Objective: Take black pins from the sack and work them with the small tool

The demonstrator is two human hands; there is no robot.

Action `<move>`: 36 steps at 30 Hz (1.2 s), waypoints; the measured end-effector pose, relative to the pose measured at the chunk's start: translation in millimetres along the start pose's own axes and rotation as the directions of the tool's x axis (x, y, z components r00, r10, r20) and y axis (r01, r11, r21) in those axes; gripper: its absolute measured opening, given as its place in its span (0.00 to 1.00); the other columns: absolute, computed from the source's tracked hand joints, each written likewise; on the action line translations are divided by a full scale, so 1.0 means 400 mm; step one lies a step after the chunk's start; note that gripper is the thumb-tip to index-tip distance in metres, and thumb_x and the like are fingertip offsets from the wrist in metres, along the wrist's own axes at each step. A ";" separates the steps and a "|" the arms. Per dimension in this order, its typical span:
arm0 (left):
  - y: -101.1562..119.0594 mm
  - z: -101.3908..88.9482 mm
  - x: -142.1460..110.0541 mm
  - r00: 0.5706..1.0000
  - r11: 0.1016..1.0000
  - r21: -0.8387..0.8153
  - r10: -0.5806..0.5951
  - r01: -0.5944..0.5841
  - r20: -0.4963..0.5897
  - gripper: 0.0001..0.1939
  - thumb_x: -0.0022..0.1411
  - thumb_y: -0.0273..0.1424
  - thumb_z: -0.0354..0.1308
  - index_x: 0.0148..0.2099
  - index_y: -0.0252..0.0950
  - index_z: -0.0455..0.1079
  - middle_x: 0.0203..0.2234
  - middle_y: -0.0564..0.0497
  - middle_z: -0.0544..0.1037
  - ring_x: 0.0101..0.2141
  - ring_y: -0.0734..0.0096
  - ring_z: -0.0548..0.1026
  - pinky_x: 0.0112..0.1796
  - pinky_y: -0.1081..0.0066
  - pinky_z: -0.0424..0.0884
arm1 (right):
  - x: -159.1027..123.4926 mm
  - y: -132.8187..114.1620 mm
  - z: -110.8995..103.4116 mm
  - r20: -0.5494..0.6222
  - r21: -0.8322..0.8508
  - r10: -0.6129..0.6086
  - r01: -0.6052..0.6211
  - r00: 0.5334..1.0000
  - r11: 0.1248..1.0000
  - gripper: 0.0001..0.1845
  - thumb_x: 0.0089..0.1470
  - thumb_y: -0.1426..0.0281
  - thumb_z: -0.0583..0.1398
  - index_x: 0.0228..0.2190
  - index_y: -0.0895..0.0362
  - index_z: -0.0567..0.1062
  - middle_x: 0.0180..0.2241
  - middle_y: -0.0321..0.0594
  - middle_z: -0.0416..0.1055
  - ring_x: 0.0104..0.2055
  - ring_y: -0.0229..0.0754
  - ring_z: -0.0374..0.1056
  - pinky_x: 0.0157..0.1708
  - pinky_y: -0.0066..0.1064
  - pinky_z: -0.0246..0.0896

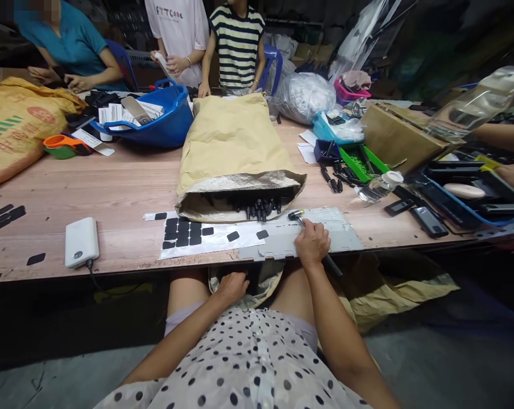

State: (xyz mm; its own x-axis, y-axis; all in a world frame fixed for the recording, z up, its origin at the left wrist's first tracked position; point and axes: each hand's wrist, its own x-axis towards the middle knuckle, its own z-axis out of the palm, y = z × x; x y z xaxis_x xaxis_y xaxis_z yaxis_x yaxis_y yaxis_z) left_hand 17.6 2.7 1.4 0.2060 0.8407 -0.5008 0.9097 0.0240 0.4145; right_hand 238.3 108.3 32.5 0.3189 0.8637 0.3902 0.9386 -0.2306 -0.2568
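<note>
My right hand (312, 243) is closed around a small hammer (297, 215). Its metal head with a yellow face points toward the paper sack, and its dark handle sticks out below the hand. Under that hand lies a grey board (334, 227) along the table's near edge. My left hand (232, 287) is low between my thighs, at the mouth of an open bag (272, 278); its fingers are curled, and what they hold, if anything, is hidden. A brown paper sack (235, 136) lies ahead, with black cylindrical parts (261, 209) showing at its open end.
Black rounded stickers (183, 230) lie on a white sheet (214, 244). A white power bank (82, 241) with a cable stands left. Farther back are a blue basket (171, 116), a green tray (370, 162) and a bottle (380, 186). Several people are across the table.
</note>
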 end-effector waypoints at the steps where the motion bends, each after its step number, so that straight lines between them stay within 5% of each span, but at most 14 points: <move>1: 0.003 -0.003 -0.006 1.000 1.000 0.012 0.013 -0.014 0.022 0.10 0.65 0.31 0.56 0.45 0.40 0.77 0.39 0.42 0.83 0.43 0.54 0.81 0.40 0.65 0.73 | 0.000 0.000 0.001 -0.004 -0.004 -0.003 0.003 1.000 1.000 0.17 0.59 0.75 0.56 0.46 0.54 0.79 0.37 0.45 0.66 0.39 0.46 0.58 0.33 0.33 0.45; 5: 0.031 -0.044 -0.033 0.984 0.984 -0.063 0.172 -0.169 0.041 0.08 0.60 0.32 0.60 0.41 0.40 0.78 0.32 0.48 0.83 0.37 0.58 0.81 0.36 0.68 0.71 | -0.001 0.003 0.007 -0.005 -0.019 -0.003 0.003 1.000 1.000 0.17 0.58 0.74 0.57 0.46 0.53 0.80 0.38 0.45 0.67 0.39 0.47 0.58 0.33 0.33 0.44; 8: 0.053 -0.117 -0.015 0.938 0.911 -0.250 0.284 -0.328 -0.197 0.08 0.62 0.34 0.59 0.39 0.40 0.78 0.27 0.52 0.81 0.29 0.67 0.79 0.33 0.72 0.70 | -0.002 0.003 0.009 -0.011 -0.021 -0.003 0.003 1.000 1.000 0.17 0.59 0.74 0.57 0.46 0.53 0.79 0.38 0.45 0.67 0.39 0.46 0.58 0.33 0.33 0.44; 10: 0.056 -0.181 0.029 0.857 0.878 -0.296 0.209 -0.377 -0.470 0.09 0.64 0.34 0.57 0.40 0.39 0.77 0.27 0.53 0.80 0.27 0.70 0.76 0.33 0.72 0.70 | -0.003 0.003 0.009 -0.013 -0.020 -0.006 0.006 1.000 1.000 0.17 0.59 0.74 0.56 0.46 0.53 0.79 0.38 0.45 0.67 0.39 0.47 0.58 0.33 0.34 0.45; 12: 0.050 -0.246 0.092 0.723 0.896 -0.289 0.049 -0.336 -0.689 0.08 0.63 0.32 0.57 0.41 0.38 0.77 0.29 0.51 0.79 0.29 0.69 0.76 0.35 0.70 0.71 | -0.004 0.002 0.009 -0.011 -0.018 -0.007 0.007 1.000 1.000 0.17 0.59 0.74 0.56 0.47 0.54 0.79 0.38 0.45 0.68 0.40 0.47 0.59 0.33 0.34 0.45; 15: 0.034 -0.321 0.188 0.578 0.930 -0.316 -0.156 -0.187 -0.801 0.07 0.59 0.30 0.60 0.39 0.37 0.76 0.34 0.48 0.78 0.35 0.64 0.77 0.39 0.67 0.72 | -0.004 0.000 0.007 -0.008 -0.008 -0.006 0.006 1.000 1.000 0.17 0.59 0.74 0.56 0.47 0.54 0.79 0.38 0.45 0.67 0.40 0.47 0.59 0.33 0.34 0.46; 19: 0.025 -0.355 0.262 0.601 0.933 -0.358 -0.309 0.040 -0.737 0.09 0.56 0.30 0.63 0.40 0.35 0.77 0.34 0.44 0.76 0.38 0.55 0.77 0.40 0.63 0.72 | -0.005 -0.003 0.006 0.000 0.013 -0.005 0.005 1.000 1.000 0.18 0.59 0.74 0.55 0.47 0.54 0.79 0.38 0.46 0.67 0.40 0.48 0.58 0.34 0.34 0.47; 23: 0.019 -0.344 0.270 0.614 0.938 -0.334 -0.315 0.089 -0.723 0.08 0.57 0.32 0.64 0.41 0.36 0.76 0.35 0.44 0.75 0.39 0.53 0.76 0.38 0.62 0.71 | -0.006 -0.004 0.007 -0.005 0.026 -0.006 0.006 1.000 1.000 0.18 0.59 0.74 0.55 0.47 0.54 0.79 0.38 0.46 0.67 0.40 0.48 0.58 0.34 0.35 0.46; 26: 0.004 -0.327 0.246 0.592 0.957 -0.287 -0.215 -0.029 -0.777 0.06 0.59 0.33 0.63 0.38 0.38 0.74 0.35 0.46 0.75 0.37 0.58 0.76 0.37 0.64 0.71 | -0.006 -0.001 0.007 -0.002 0.035 0.002 -0.002 1.000 0.999 0.18 0.59 0.74 0.55 0.47 0.54 0.79 0.38 0.46 0.66 0.40 0.48 0.58 0.34 0.35 0.46; 30: -0.009 -0.279 0.184 0.550 0.937 -0.142 0.061 -0.319 -0.833 0.04 0.63 0.33 0.60 0.40 0.39 0.73 0.34 0.50 0.77 0.35 0.66 0.74 0.37 0.68 0.70 | -0.004 0.004 0.007 0.003 0.031 0.011 -0.011 1.000 0.999 0.18 0.59 0.73 0.55 0.47 0.54 0.79 0.38 0.46 0.67 0.40 0.49 0.58 0.33 0.35 0.46; 36: -0.010 -0.189 0.126 0.651 0.896 0.021 0.338 -0.443 -0.679 0.03 0.60 0.30 0.63 0.38 0.40 0.74 0.32 0.51 0.76 0.36 0.63 0.73 0.39 0.66 0.71 | -0.002 0.005 0.005 0.007 0.027 0.019 -0.019 1.000 0.999 0.18 0.59 0.73 0.56 0.47 0.54 0.79 0.39 0.47 0.67 0.40 0.49 0.58 0.34 0.35 0.46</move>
State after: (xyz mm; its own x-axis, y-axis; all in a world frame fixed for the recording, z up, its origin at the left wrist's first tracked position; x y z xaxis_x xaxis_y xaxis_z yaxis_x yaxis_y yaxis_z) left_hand -2.8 85.9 32.1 0.1971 0.9230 0.3306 0.7315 -0.3629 0.5772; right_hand 239.6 107.9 29.9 0.3357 0.8624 0.3789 0.9284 -0.2349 -0.2880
